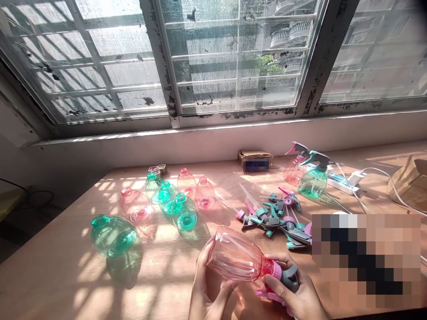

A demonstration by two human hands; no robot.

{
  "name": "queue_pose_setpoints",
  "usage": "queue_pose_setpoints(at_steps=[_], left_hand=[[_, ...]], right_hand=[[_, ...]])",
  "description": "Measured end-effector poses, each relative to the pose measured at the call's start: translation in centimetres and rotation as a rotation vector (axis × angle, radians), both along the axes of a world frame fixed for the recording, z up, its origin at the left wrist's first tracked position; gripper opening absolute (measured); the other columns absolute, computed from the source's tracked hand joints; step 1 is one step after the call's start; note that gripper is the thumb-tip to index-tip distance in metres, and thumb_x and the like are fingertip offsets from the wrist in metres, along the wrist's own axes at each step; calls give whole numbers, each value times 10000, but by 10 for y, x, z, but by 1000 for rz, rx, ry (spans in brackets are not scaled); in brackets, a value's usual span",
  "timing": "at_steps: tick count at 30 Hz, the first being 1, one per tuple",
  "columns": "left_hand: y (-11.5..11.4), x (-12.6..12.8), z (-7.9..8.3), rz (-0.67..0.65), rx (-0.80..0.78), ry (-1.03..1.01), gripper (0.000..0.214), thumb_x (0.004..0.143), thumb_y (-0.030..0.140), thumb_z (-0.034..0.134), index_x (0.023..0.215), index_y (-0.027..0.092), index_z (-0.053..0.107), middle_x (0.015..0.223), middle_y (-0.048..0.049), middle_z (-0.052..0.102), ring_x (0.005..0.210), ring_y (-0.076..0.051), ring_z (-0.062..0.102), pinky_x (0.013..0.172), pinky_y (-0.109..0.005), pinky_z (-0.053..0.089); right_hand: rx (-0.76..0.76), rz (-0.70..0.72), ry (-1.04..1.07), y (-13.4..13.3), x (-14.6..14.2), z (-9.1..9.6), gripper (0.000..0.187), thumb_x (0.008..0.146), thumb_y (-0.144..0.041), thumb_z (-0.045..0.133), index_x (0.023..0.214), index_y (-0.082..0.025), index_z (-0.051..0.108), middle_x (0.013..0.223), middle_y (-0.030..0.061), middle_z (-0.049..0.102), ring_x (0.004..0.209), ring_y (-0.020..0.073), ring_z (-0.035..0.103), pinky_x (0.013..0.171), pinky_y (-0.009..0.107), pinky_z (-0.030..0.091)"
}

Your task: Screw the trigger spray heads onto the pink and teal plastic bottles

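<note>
A clear pink spray bottle lies tilted on its side between my hands, its base to the left and its neck to the right. My left hand is wrapped round the base end. At the neck, my right hand grips the grey and pink spray head, fingers at the pink collar. A pink trigger shows below the collar. A straw is faintly visible inside the bottle. Just beyond my right hand is a pile of loose spray heads in grey, pink and teal.
Several open green bottles and pink bottles stand on the wooden table at left. Two bottles with spray heads, one green, stand behind the pile. Around them are a power strip, cables, a small carton and a paper bag.
</note>
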State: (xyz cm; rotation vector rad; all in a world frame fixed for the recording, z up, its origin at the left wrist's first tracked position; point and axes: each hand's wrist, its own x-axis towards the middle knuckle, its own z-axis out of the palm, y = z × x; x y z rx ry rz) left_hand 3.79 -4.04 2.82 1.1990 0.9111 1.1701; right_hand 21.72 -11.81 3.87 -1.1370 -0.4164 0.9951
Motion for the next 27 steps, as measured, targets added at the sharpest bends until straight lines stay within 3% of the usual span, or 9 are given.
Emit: queue_pose_setpoints(at_steps=[3,9,14,19,27], left_hand=[[-1,1,-1,-38,-6,-83,918,784,562,961,1574,298,573,1688,-145,591,1617,-432,470,1362,-550,356],[6,0,-6,41,21,-22,787,824,586,919,1507,289,663,1713,-134,554,1621,-429,460,1374,-535,327],[3,2,-4,51,45,15,708,828,499,943,1471,328,703,1678,-104,599,1607,-416,487,1387,-539,301],[-2,4,2,-4,-55,-134,842,743,515,998,1487,327,652,1659,-119,627,1615,-448,467,1348,-560,380],[2,11,-2,44,-66,-128,853,741,566,980,1461,256,643,1513,-175,716,1472,-460,620,1272,-586,471]], right_hand=[[4,0,-19,0,-3,-1,505,593,-532,1100,915,-233,852,833,12,840,718,249,803,638,388,742],[-55,33,-14,1,-2,-3,515,600,-545,1093,930,-236,846,824,-1,841,668,236,796,633,394,738],[-23,63,-25,0,4,-1,509,661,-564,1061,981,-238,836,807,2,828,630,228,773,618,403,733],[-32,27,-32,0,-1,-3,504,602,-535,1093,914,-229,844,804,8,821,722,262,808,648,386,727],[-31,42,-10,2,-1,0,525,614,-521,1090,952,-221,822,730,-19,782,628,246,796,642,418,735]])
